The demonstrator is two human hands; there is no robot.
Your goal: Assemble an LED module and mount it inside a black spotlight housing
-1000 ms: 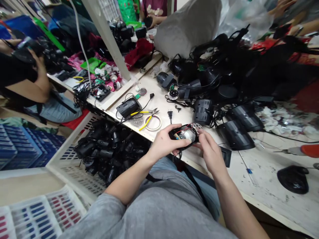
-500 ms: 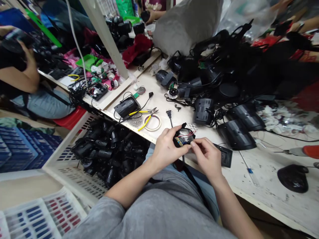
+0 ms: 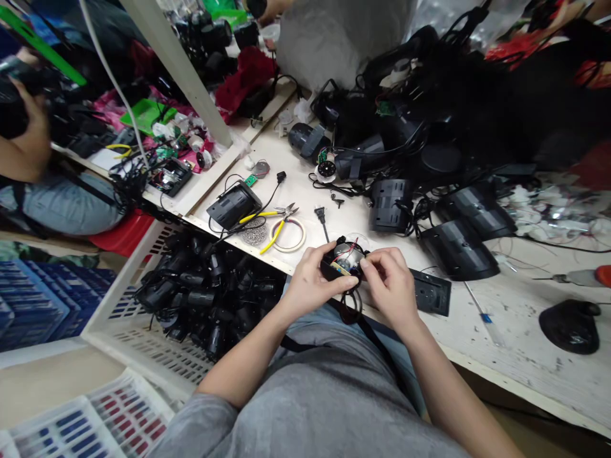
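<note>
My left hand [image 3: 312, 277] is closed around an opened black plastic housing [image 3: 347, 256], thumb on the near side. Inside it show a silvery round part, thin red wires and a yellowish strip. My right hand [image 3: 389, 280] pinches at the housing's right rim; whatever is between its fingertips is too small to make out. A black cable loop [image 3: 352, 306] hangs beneath the housing. Just beyond it a two-pin plug [image 3: 319, 215] lies on the white table [image 3: 305, 175]. Beside my right hand rests a flat black plate [image 3: 432, 294].
Yellow-handled cutters [image 3: 273, 235] lie across a tape roll [image 3: 300, 236], left of the hands. A white crate [image 3: 112, 299] full of black parts stands below the table edge. Black housings [image 3: 461, 251], a screwdriver [image 3: 482, 312] and a power tool [image 3: 580, 276] lie right. Another person [image 3: 28, 121] sits left.
The view has shifted slightly. The housing has turned in my left hand, so its inside faces up more. The cable loop beneath it now shows. My right hand keeps pinching at its rim.
</note>
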